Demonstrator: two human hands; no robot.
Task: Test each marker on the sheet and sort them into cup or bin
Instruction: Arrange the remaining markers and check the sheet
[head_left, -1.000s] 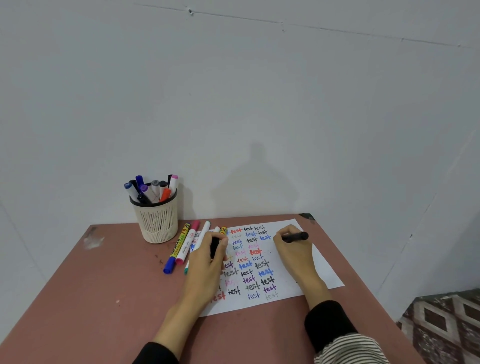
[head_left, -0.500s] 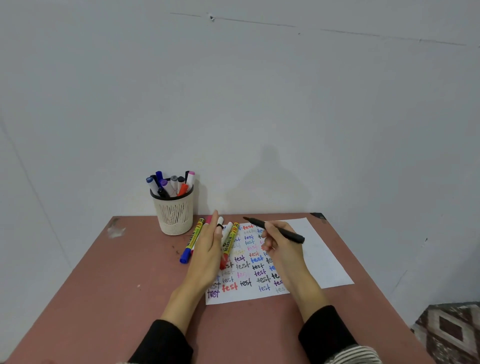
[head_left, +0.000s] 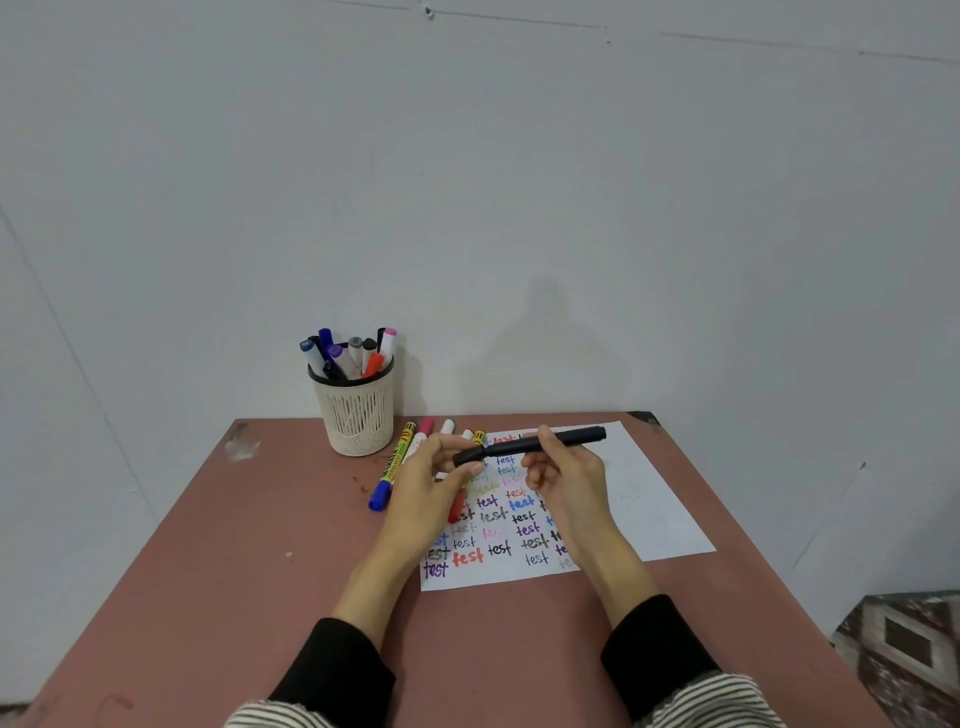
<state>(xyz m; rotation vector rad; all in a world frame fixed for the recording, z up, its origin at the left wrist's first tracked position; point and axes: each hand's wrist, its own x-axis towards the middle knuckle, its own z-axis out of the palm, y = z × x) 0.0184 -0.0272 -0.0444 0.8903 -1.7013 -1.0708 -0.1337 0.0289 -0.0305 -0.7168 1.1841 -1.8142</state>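
Nearest: black sleeves over striped cuffs at the bottom edge, both forearms reaching fwd over the reddish table (head_left: 218, 571). R hand (head_left: 569, 480) grips the black marker (head_left: 530, 445) round its mid-barrel, held level above the sheet (head_left: 644, 499), approx parallel to the table's far edge. L hand (head_left: 434, 486) has come up off the loose markers since 0.5 s ago and now pinches the marker's left end w/ thumb and fingertips; cannot tell if that end is a cap going on or coming off. Half a sec back the marker was in the R hand only, tip pointing up-left, L hand flat on the table. Sheet lies flat, rows of "test" in many colours on its left part. Beyond the L hand, loose markers (head_left: 397, 460) lie side by side, partly on the sheet's left edge. Further back, at the wall, the mesh cup (head_left: 358, 415) stands upright w/ several markers in it.
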